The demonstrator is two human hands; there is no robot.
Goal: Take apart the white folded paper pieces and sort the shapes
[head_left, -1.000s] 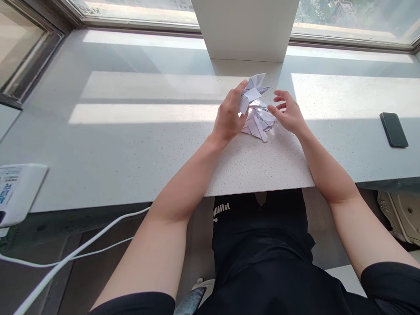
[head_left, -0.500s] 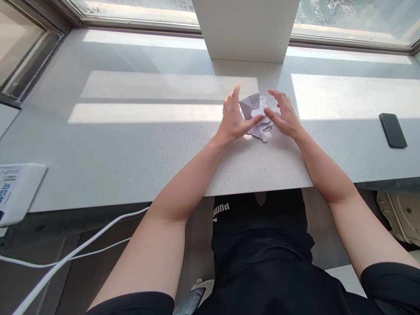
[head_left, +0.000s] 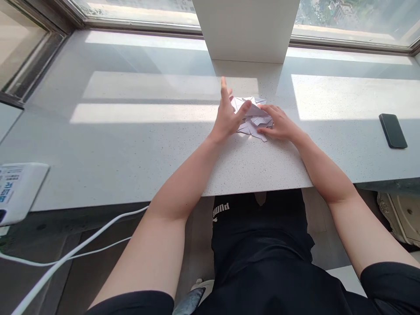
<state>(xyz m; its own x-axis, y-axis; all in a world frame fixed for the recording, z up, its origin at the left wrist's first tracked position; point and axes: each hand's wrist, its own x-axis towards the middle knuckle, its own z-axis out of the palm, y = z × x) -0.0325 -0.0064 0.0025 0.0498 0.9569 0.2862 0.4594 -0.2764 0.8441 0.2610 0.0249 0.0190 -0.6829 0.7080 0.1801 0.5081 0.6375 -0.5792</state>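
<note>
A folded white paper piece (head_left: 254, 118) with several pointed flaps and creased layers lies on the white speckled counter. At its left side, my left hand (head_left: 228, 113) has its fingers stretched up and its thumb spread over the paper's upper edge. My right hand (head_left: 278, 123) grips the right side of the paper, with fingertips on the upper flap and the thumb lower down by the bottom layers. Part of the paper's left side is hidden behind my left hand.
A black phone (head_left: 393, 131) lies on the counter (head_left: 131, 153) at the right. At the far left sits a white device (head_left: 22, 188) with a printed label. White cables (head_left: 82, 240) hang below the front edge. A white pillar (head_left: 247, 30) stands behind, between windows.
My left hand has shifted left and its thumb has lifted. My right hand has moved down and closed onto the paper's right side. The raised flap now leans differently, farther right.
</note>
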